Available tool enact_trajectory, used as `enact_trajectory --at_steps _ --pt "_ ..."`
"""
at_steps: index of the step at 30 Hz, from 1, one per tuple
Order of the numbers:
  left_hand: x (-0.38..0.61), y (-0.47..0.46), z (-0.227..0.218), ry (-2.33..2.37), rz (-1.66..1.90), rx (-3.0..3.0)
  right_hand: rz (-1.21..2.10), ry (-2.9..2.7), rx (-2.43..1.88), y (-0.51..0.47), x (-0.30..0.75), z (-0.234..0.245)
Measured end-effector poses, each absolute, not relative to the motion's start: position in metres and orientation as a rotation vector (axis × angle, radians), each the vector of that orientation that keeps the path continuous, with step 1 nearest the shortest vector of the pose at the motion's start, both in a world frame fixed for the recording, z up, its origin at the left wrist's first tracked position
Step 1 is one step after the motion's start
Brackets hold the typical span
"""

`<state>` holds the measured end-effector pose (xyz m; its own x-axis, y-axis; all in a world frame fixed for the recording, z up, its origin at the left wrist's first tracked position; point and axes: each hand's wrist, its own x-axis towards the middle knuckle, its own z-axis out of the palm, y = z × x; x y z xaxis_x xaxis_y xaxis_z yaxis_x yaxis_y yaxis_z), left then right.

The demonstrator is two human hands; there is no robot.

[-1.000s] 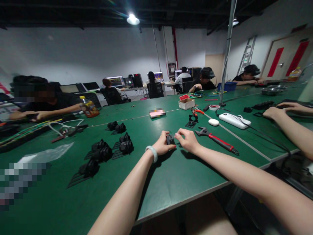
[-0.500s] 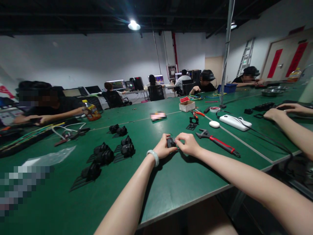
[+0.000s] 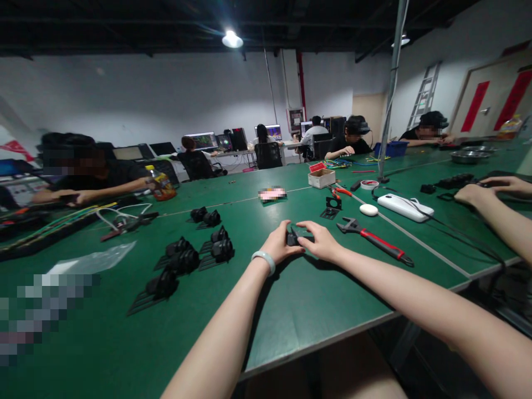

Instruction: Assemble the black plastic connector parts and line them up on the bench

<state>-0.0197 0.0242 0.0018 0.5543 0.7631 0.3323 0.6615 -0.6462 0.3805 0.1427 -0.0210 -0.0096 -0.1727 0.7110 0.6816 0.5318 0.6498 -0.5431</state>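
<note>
left hand (image 3: 277,246) and right hand (image 3: 319,242) both pinch the small black part (image 3: 292,239) at fingertips, low over the green table (image 3: 291,310), near centre. risk: fingertip-only grip, part could slip out and skid toward the wrench (image 3: 374,239)

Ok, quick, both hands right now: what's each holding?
Left hand: closed on the small black part.
Right hand: pinching the same small black part.

L grip (image 3: 277,247), R grip (image 3: 321,244) — prob. clip (image 3: 292,239)
</note>
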Motion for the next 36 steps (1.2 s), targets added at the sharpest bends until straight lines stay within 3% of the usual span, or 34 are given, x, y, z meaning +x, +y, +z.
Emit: enact_trajectory --at_steps 7,15,22,36 --pt "-0.021 0.030 -0.003 1.141 0.720 2.632 0.164 -1.733 -1.111 -0.022 0.143 -0.010" --pt "-0.023 0.028 0.003 1.204 0.611 2.657 0.343 -1.891 -1.104 -0.020 0.138 -0.015" --pt "-0.032 0.015 0.020 1.341 0.399 2.686 0.094 -1.958 -1.158 -0.016 0.142 -0.018" --pt "-0.013 -0.004 -0.010 1.804 0.440 2.760 -0.077 -2.244 -1.206 -0.003 0.111 -0.033"
